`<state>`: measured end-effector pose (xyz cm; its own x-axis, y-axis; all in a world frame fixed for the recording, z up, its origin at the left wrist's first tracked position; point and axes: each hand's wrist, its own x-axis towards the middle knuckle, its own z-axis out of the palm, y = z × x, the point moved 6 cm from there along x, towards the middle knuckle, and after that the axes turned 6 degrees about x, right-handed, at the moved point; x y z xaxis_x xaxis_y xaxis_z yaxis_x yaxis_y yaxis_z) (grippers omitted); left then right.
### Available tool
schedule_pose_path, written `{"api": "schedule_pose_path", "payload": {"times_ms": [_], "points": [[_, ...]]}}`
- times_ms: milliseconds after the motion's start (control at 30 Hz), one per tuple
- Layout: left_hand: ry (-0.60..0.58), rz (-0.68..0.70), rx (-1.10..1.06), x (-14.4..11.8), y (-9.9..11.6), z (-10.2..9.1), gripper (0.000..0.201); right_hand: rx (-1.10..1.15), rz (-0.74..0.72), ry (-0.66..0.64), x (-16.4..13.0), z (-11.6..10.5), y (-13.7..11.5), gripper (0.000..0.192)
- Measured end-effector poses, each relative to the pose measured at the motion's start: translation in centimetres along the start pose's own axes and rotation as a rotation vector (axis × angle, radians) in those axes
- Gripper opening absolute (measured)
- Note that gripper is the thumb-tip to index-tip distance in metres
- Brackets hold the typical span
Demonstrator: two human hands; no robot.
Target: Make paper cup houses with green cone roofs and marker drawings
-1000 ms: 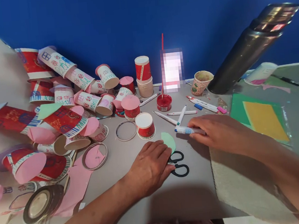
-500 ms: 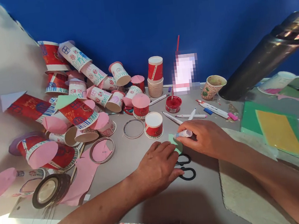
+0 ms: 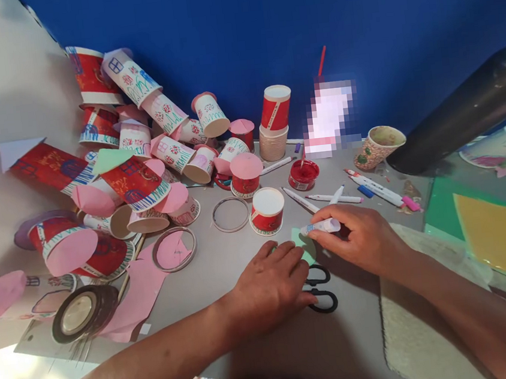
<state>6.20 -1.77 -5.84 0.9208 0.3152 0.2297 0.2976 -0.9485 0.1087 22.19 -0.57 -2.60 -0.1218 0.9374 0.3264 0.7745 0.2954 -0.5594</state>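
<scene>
My right hand (image 3: pixel 366 235) grips a white glue stick (image 3: pixel 322 227) with a printed label, its end against a light green piece of paper (image 3: pixel 301 240) on the table. Flat on the table lies my left hand (image 3: pixel 274 281), fingers stretched, their tips over the left part of that paper and hiding some of it. Black-handled scissors (image 3: pixel 325 300) lie partly under the left hand, near its thumb; their blades are hidden. Just beyond the hands stands a short red and white paper cup (image 3: pixel 266 215), its white bottom facing up.
Many decorated paper cups (image 3: pixel 134 181) with paper tops are heaped at the left. Tape rolls (image 3: pixel 85 312), rings (image 3: pixel 229 200) and pink paper (image 3: pixel 144 291) lie nearby. A red paint jar (image 3: pixel 304 175), markers (image 3: pixel 377 191), a patterned cup (image 3: pixel 377 147) and a dark flask (image 3: pixel 457 117) are rightward.
The view has shifted slightly, so most things at the middle and right appear further right. My right hand keeps the glue stick at the green paper; my left hand stays flat.
</scene>
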Motion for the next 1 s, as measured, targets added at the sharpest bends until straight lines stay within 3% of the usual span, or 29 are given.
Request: {"api": "schedule_pose_path", "payload": {"times_ms": [267,533,767,1000], "points": [[0.003,-0.024,-0.017,0.0,0.2,-0.3,0.043,-0.123,-0.064,-0.112,0.3,2.0,-0.1,0.009],[0.004,-0.048,-0.014,0.1,0.2,0.1,0.041,-0.123,-0.097,0.009,0.5,1.0,-0.3,0.008],[0.016,-0.038,-0.024,-0.1,0.1,0.2,0.039,-0.151,-0.092,-0.092,0.9,2.0,0.0,0.008],[0.006,-0.046,-0.035,0.0,0.2,0.2,0.039,-0.154,-0.106,-0.03,0.8,1.4,-0.4,0.012]]}}
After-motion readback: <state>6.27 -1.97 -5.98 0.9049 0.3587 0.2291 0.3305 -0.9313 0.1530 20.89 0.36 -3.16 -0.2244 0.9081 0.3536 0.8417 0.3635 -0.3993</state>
